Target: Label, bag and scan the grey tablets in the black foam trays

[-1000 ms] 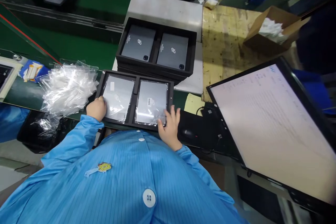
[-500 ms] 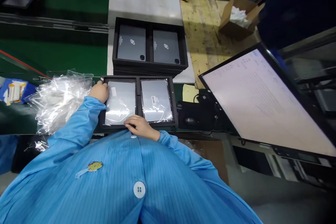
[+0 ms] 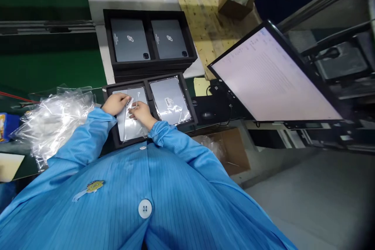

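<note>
A black two-slot tray (image 3: 191,111) lies right in front of me. Its left slot holds a tablet in a clear plastic bag (image 3: 129,129), whose film is creased and slanted. From the upper left, my left hand (image 3: 115,104) pinches the bag's film beside a small white label (image 3: 129,103). Fingers of my right hand (image 3: 142,114) are closed on the film just right of that label, thumb and fingertips together. In the right slot rests another bagged tablet (image 3: 170,99) with a label on it.
Behind stands a stack of black trays (image 3: 152,66), its top one holding two bare grey tablets (image 3: 129,39). Clear plastic bags (image 3: 63,121) are heaped at left. A monitor (image 3: 278,78), mouse (image 3: 207,115) and yellow paper (image 3: 202,86) are at right. One cardboard box (image 3: 234,0) stands far back.
My left hand has moved from the tray's upper left corner onto the bag. My right hand has risen from the lower edge to meet it. The film is now creased, and my view has turned.
</note>
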Tool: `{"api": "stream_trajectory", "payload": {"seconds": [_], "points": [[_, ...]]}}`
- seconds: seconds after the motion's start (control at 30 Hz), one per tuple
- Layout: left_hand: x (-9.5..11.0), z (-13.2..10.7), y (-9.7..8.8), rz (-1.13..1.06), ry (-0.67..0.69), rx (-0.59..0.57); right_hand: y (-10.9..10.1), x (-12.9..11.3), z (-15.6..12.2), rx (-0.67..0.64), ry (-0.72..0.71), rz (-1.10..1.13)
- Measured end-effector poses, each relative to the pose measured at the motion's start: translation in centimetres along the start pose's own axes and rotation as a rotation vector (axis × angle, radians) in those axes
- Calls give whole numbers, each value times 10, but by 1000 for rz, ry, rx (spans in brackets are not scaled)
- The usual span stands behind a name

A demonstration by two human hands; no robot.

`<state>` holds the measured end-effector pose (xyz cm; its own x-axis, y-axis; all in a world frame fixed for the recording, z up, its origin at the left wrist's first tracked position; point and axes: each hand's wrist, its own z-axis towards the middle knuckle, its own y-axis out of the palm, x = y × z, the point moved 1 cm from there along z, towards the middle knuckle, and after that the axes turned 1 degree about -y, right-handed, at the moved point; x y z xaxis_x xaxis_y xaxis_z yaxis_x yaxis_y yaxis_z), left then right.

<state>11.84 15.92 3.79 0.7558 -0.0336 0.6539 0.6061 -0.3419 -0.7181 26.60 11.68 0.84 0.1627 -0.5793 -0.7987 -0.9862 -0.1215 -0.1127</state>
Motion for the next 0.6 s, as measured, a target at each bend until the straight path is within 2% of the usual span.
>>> {"api": "stream_trajectory", "payload": {"seconds": [0.07,0.1,0.2,0.33,0.47,0.6], "points": [[-5,-11,-1,-18,-99,126,0,-1,1,-40,20,90],[-5,-16,0,-35,-134,145,-1,-3,0,-61,11,120],[0,-27,7,-50,-94,95,-2,-8,-5,-85,-45,172],[4,-30,13,77,-6,125,-2,-15,-9,-104,-68,155],[4,-26,11,157,-30,142,-3,-19,-10,-134,-69,161],[7,-23,2,69,-85,123,-7,-24,-14,-152,-79,176]]}}
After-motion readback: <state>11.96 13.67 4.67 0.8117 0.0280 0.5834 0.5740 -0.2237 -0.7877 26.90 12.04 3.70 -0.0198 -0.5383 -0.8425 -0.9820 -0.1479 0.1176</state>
